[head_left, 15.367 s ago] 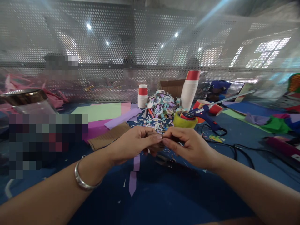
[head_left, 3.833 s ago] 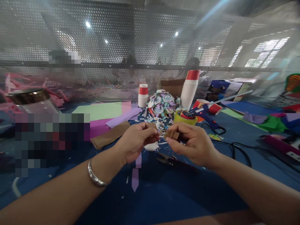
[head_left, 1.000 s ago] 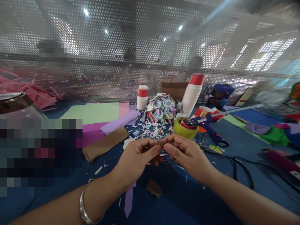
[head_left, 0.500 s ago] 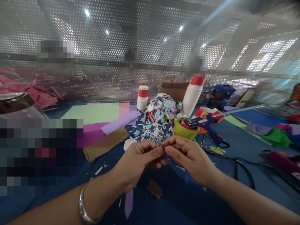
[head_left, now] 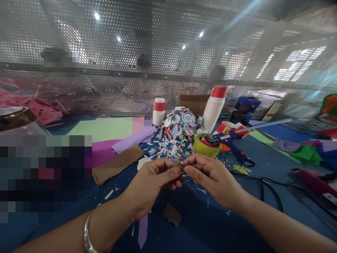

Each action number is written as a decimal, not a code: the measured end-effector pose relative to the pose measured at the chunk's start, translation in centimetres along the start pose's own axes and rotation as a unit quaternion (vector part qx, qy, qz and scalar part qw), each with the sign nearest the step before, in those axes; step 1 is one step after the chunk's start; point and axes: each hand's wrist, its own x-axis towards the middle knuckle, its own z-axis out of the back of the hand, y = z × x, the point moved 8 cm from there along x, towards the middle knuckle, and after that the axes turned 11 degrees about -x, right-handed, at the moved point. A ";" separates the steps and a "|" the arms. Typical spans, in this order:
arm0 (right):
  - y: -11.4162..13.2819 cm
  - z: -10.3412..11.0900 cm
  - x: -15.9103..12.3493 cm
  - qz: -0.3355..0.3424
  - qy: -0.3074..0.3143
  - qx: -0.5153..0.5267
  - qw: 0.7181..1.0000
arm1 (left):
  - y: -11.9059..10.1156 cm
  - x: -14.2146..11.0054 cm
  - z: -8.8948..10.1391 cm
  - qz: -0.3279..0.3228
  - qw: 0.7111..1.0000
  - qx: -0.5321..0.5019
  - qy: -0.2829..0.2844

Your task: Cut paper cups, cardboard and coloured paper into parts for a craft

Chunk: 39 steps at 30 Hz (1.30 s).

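Both hands meet over the blue table, fingertips nearly touching. My left hand [head_left: 154,184] is closed, thumb and forefinger pinching a small brown piece [head_left: 179,165], perhaps cardboard; most of it is hidden by the fingers. From the other side my right hand [head_left: 210,179] pinches the same piece between thumb and fingertips. Below them lies a torn scrap of cardboard [head_left: 172,214]. A purple paper strip [head_left: 143,232] sits partly under my left wrist. Just beyond my right hand, a blue glue gun [head_left: 229,140] rests with its nozzle on a yellow tape roll [head_left: 207,147].
Paper scraps [head_left: 171,149] litter the table before a decorated cup-piece pile [head_left: 181,123]. Stacked paper cups [head_left: 214,109] lean behind; a shorter stack [head_left: 159,111] stands left. A corrugated cardboard strip [head_left: 118,164] and green sheet [head_left: 102,125] lie left. A black cable [head_left: 263,186] runs right.
The view has shifted slightly, so the table things sit a little further left and lower. Both hands keep their pinch on the small brown piece, with barely any finger movement.
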 end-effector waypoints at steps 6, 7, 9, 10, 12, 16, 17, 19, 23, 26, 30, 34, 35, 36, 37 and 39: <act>-0.2 -0.3 0.2 -0.009 0.012 0.016 1.000 | 0.4 0.0 -0.2 0.019 1.000 -0.018 0.005; -0.2 -0.3 0.2 -0.009 0.015 0.015 1.000 | 0.5 0.0 -0.2 0.021 1.000 -0.020 0.006; -0.2 -0.3 0.1 -0.009 0.015 0.014 1.000 | 0.6 0.0 -0.3 0.026 0.999 -0.024 0.007; -0.1 -0.3 0.1 -0.008 0.012 0.013 1.000 | 0.7 0.0 -0.3 0.031 0.999 -0.027 0.007; 0.1 -0.3 0.1 -0.001 0.006 0.005 1.000 | 1.0 0.0 -0.4 0.042 0.999 -0.029 0.007; 0.2 0.1 0.1 0.007 -0.008 -0.015 1.000 | 1.0 0.1 -0.2 0.042 0.999 -0.019 -0.003; 0.0 0.3 0.1 0.002 -0.014 -0.018 1.000 | 0.7 0.2 0.1 0.032 0.999 -0.005 -0.009; -0.6 0.8 0.2 -0.012 -0.030 -0.024 0.999 | -0.5 0.4 0.8 -0.001 0.999 0.045 -0.019; -1.5 1.5 0.6 -0.026 -0.044 -0.047 0.998 | -3.3 0.6 1.9 -0.075 0.973 0.218 -0.017; -1.8 1.7 0.7 -0.026 -0.044 -0.067 0.996 | -4.6 0.8 2.3 -0.117 0.923 0.366 -0.021; -1.4 1.8 0.4 -0.017 -0.051 -0.113 0.992 | -3.7 1.4 2.1 -0.099 0.883 0.458 0.001; -0.7 2.0 0.3 -0.008 -0.056 -0.139 0.989 | -3.3 1.4 2.5 -0.092 0.853 0.513 -0.021; -0.6 2.0 0.4 -0.006 -0.057 -0.143 0.988 | -3.5 1.2 2.5 -0.098 0.836 0.539 -0.030; -0.5 2.0 0.4 -0.003 -0.059 -0.147 0.987 | -3.8 1.0 2.4 -0.105 0.816 0.568 -0.036; -0.4 2.1 0.4 0.000 -0.061 -0.151 0.987 | -4.1 0.9 2.3 -0.114 0.792 0.598 -0.039; -0.4 2.1 0.4 0.006 -0.063 -0.161 0.985 | -4.7 0.6 2.0 -0.133 0.756 0.639 -0.039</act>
